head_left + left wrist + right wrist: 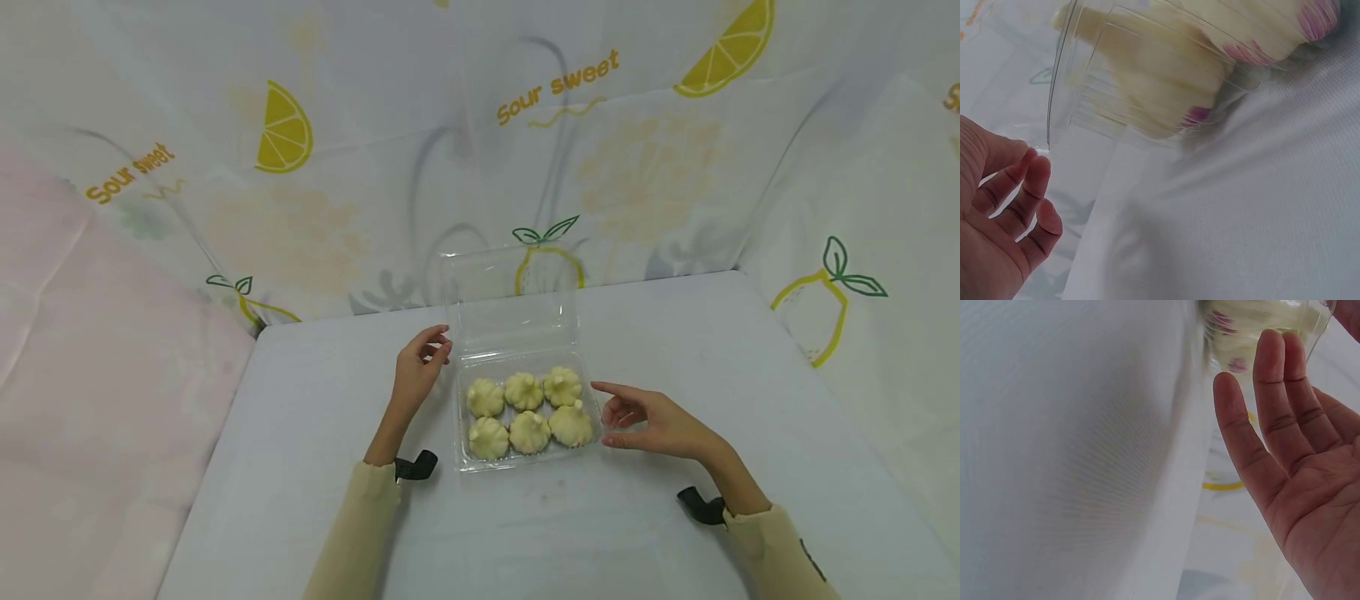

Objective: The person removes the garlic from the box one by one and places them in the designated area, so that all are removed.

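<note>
Fingers of the right hand [656, 423] are spread, thumb apart, just beside the right edge of the clear container [504, 465]; those of the left hand [422, 367] bend loosely at its upper left, and from here I can't tell whether thumb and fingertip pinch the plastic. Between both hands, a little below the centre of the head frame, the container sits on a white table [300, 467], its lid [513, 321] raised at the back. Six garlic bulbs [529, 432] lie inside, two rows of three. Only the head view gives the full count; purple streaks [1196, 115] on the bulbs show at the top of both wrist frames instead.
</note>
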`<action>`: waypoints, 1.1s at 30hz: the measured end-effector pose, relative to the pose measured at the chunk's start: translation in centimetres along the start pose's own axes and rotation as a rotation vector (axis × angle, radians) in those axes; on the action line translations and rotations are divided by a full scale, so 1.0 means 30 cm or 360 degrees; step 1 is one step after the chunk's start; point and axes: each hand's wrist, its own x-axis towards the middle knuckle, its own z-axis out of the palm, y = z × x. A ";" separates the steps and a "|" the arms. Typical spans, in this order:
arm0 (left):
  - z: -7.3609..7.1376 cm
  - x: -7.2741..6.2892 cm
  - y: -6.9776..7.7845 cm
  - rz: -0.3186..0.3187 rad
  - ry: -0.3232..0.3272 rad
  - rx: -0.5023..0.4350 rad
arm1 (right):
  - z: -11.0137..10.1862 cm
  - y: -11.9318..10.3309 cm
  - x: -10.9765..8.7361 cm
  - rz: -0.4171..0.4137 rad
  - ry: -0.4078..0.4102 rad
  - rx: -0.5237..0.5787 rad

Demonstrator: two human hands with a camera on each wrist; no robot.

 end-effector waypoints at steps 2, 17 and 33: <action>0.000 0.002 -0.001 -0.0024 -0.0011 -0.0004 | -0.001 0.000 -0.001 0.0000 -0.0003 0.0010; 0.000 0.003 -0.014 -0.0104 -0.0077 0.0006 | -0.005 -0.009 -0.004 -0.0006 -0.0013 0.0002; 0.024 0.022 -0.163 -0.0154 -0.0046 -0.0098 | -0.002 0.011 -0.004 -0.0052 -0.0004 -0.0004</action>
